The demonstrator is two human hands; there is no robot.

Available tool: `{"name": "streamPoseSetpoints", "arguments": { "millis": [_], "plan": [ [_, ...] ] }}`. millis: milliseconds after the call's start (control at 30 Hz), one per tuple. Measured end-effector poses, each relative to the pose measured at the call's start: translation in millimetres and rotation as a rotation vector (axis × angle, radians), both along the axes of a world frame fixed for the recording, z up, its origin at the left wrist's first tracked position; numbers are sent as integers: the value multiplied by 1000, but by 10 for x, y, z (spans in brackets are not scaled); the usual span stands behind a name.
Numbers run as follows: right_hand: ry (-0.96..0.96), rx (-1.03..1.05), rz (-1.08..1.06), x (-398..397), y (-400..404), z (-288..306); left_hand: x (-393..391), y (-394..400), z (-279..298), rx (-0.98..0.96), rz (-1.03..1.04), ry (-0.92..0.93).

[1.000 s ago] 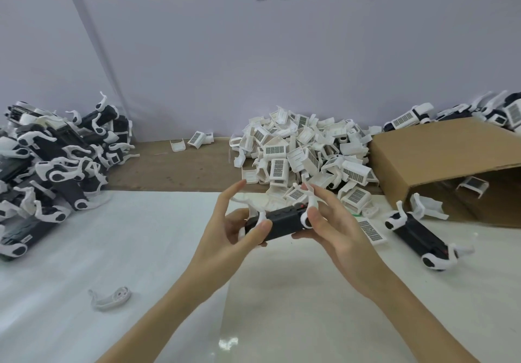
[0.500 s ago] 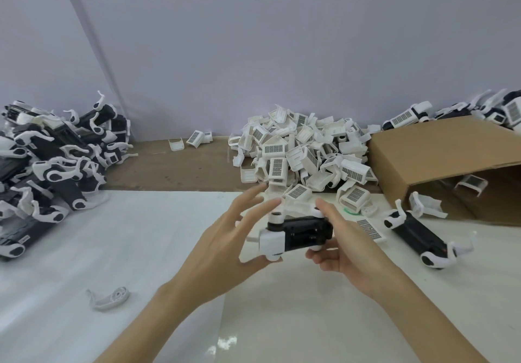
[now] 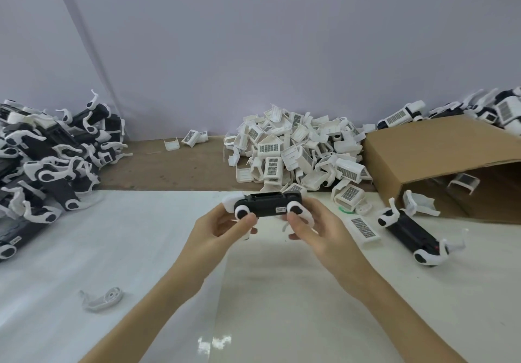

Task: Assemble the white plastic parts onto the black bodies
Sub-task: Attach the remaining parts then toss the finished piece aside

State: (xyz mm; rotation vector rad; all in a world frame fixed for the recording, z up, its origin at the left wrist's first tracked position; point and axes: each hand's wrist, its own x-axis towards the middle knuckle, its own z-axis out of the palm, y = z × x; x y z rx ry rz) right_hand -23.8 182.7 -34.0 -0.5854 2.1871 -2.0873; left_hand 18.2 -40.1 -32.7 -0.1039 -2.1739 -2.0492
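Both hands hold one black body [image 3: 267, 204] level between them. Left hand [image 3: 222, 227] fingers curl round its left end; right hand [image 3: 311, 227] pinches the right. White parts [image 3: 298, 154] piled just beyond the fingertips.

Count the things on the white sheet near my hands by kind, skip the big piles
Black body in both hands: 1
Black body lying on the sheet: 1
Loose white arm piece: 1
Loose vented white cover: 1
Cardboard box: 1
Total: 5
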Motion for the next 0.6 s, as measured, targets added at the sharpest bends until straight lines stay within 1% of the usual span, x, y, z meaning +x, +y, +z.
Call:
{"name": "streamPoseSetpoints", "arguments": {
  "millis": [100,167,267,333,400,433,467,533,600],
  "plan": [
    [-86,-49,-10,18,-32,-46,-15,8,-13,77,-5,-42],
    [-119,-36,-11,40,-73,-82,-29,15,-24,114,18,-59],
    [-45,111,21,71,-115,-106,-65,-45,-13,169,91,-40],
    [1,145,41,87,-122,-118,-95,-118,16,192,139,-34],
    [67,189,-15,48,-113,-121,-128,-199,23,171,206,-24],
    [133,266,-82,2,-99,-127,-141,-236,22,143,237,-21],
    [215,395,-154,-60,-80,-131,-152,-267,19,125,258,-21],
    [365,705,-233,-191,-49,-139,-163,-313,7,129,271,-38],
    [413,926,-273,-304,-29,-156,-169,-351,0,149,261,-60]
  ]
}}
